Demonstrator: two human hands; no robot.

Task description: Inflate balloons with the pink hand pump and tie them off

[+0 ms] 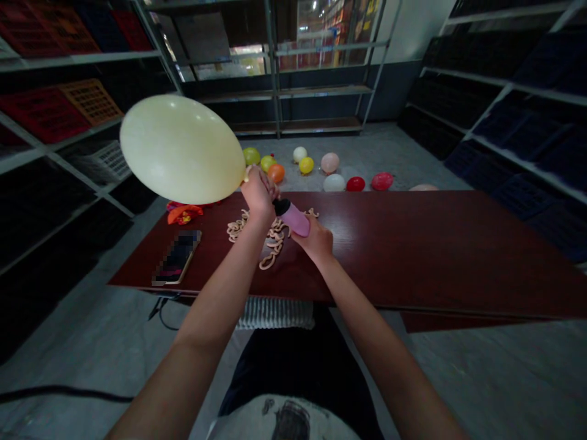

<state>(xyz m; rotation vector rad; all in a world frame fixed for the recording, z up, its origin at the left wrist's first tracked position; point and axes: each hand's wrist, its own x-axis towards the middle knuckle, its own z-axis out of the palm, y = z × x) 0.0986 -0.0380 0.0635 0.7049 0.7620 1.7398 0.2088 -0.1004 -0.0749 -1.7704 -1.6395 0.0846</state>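
Note:
A large pale yellow balloon [181, 150], well inflated, points up and left from my left hand [259, 190]. The fingers of that hand are closed around the balloon's neck. My right hand [316, 238] grips a pink balloon pump [296, 220] with a black end, which reaches up to my left fingers. Whether the pump's nozzle sits inside the neck is hidden by my left hand. Below both hands, a tangle of beige rubber bands or deflated long balloons [275, 241] lies on the brown table [413, 244].
On the table's left side are a phone [178, 256] and some deflated orange and red balloons [184, 214]. Several inflated balloons, among them an orange one [276, 173] and a red one [355, 184], rest on the floor beyond. Shelves with crates [92, 101] stand around.

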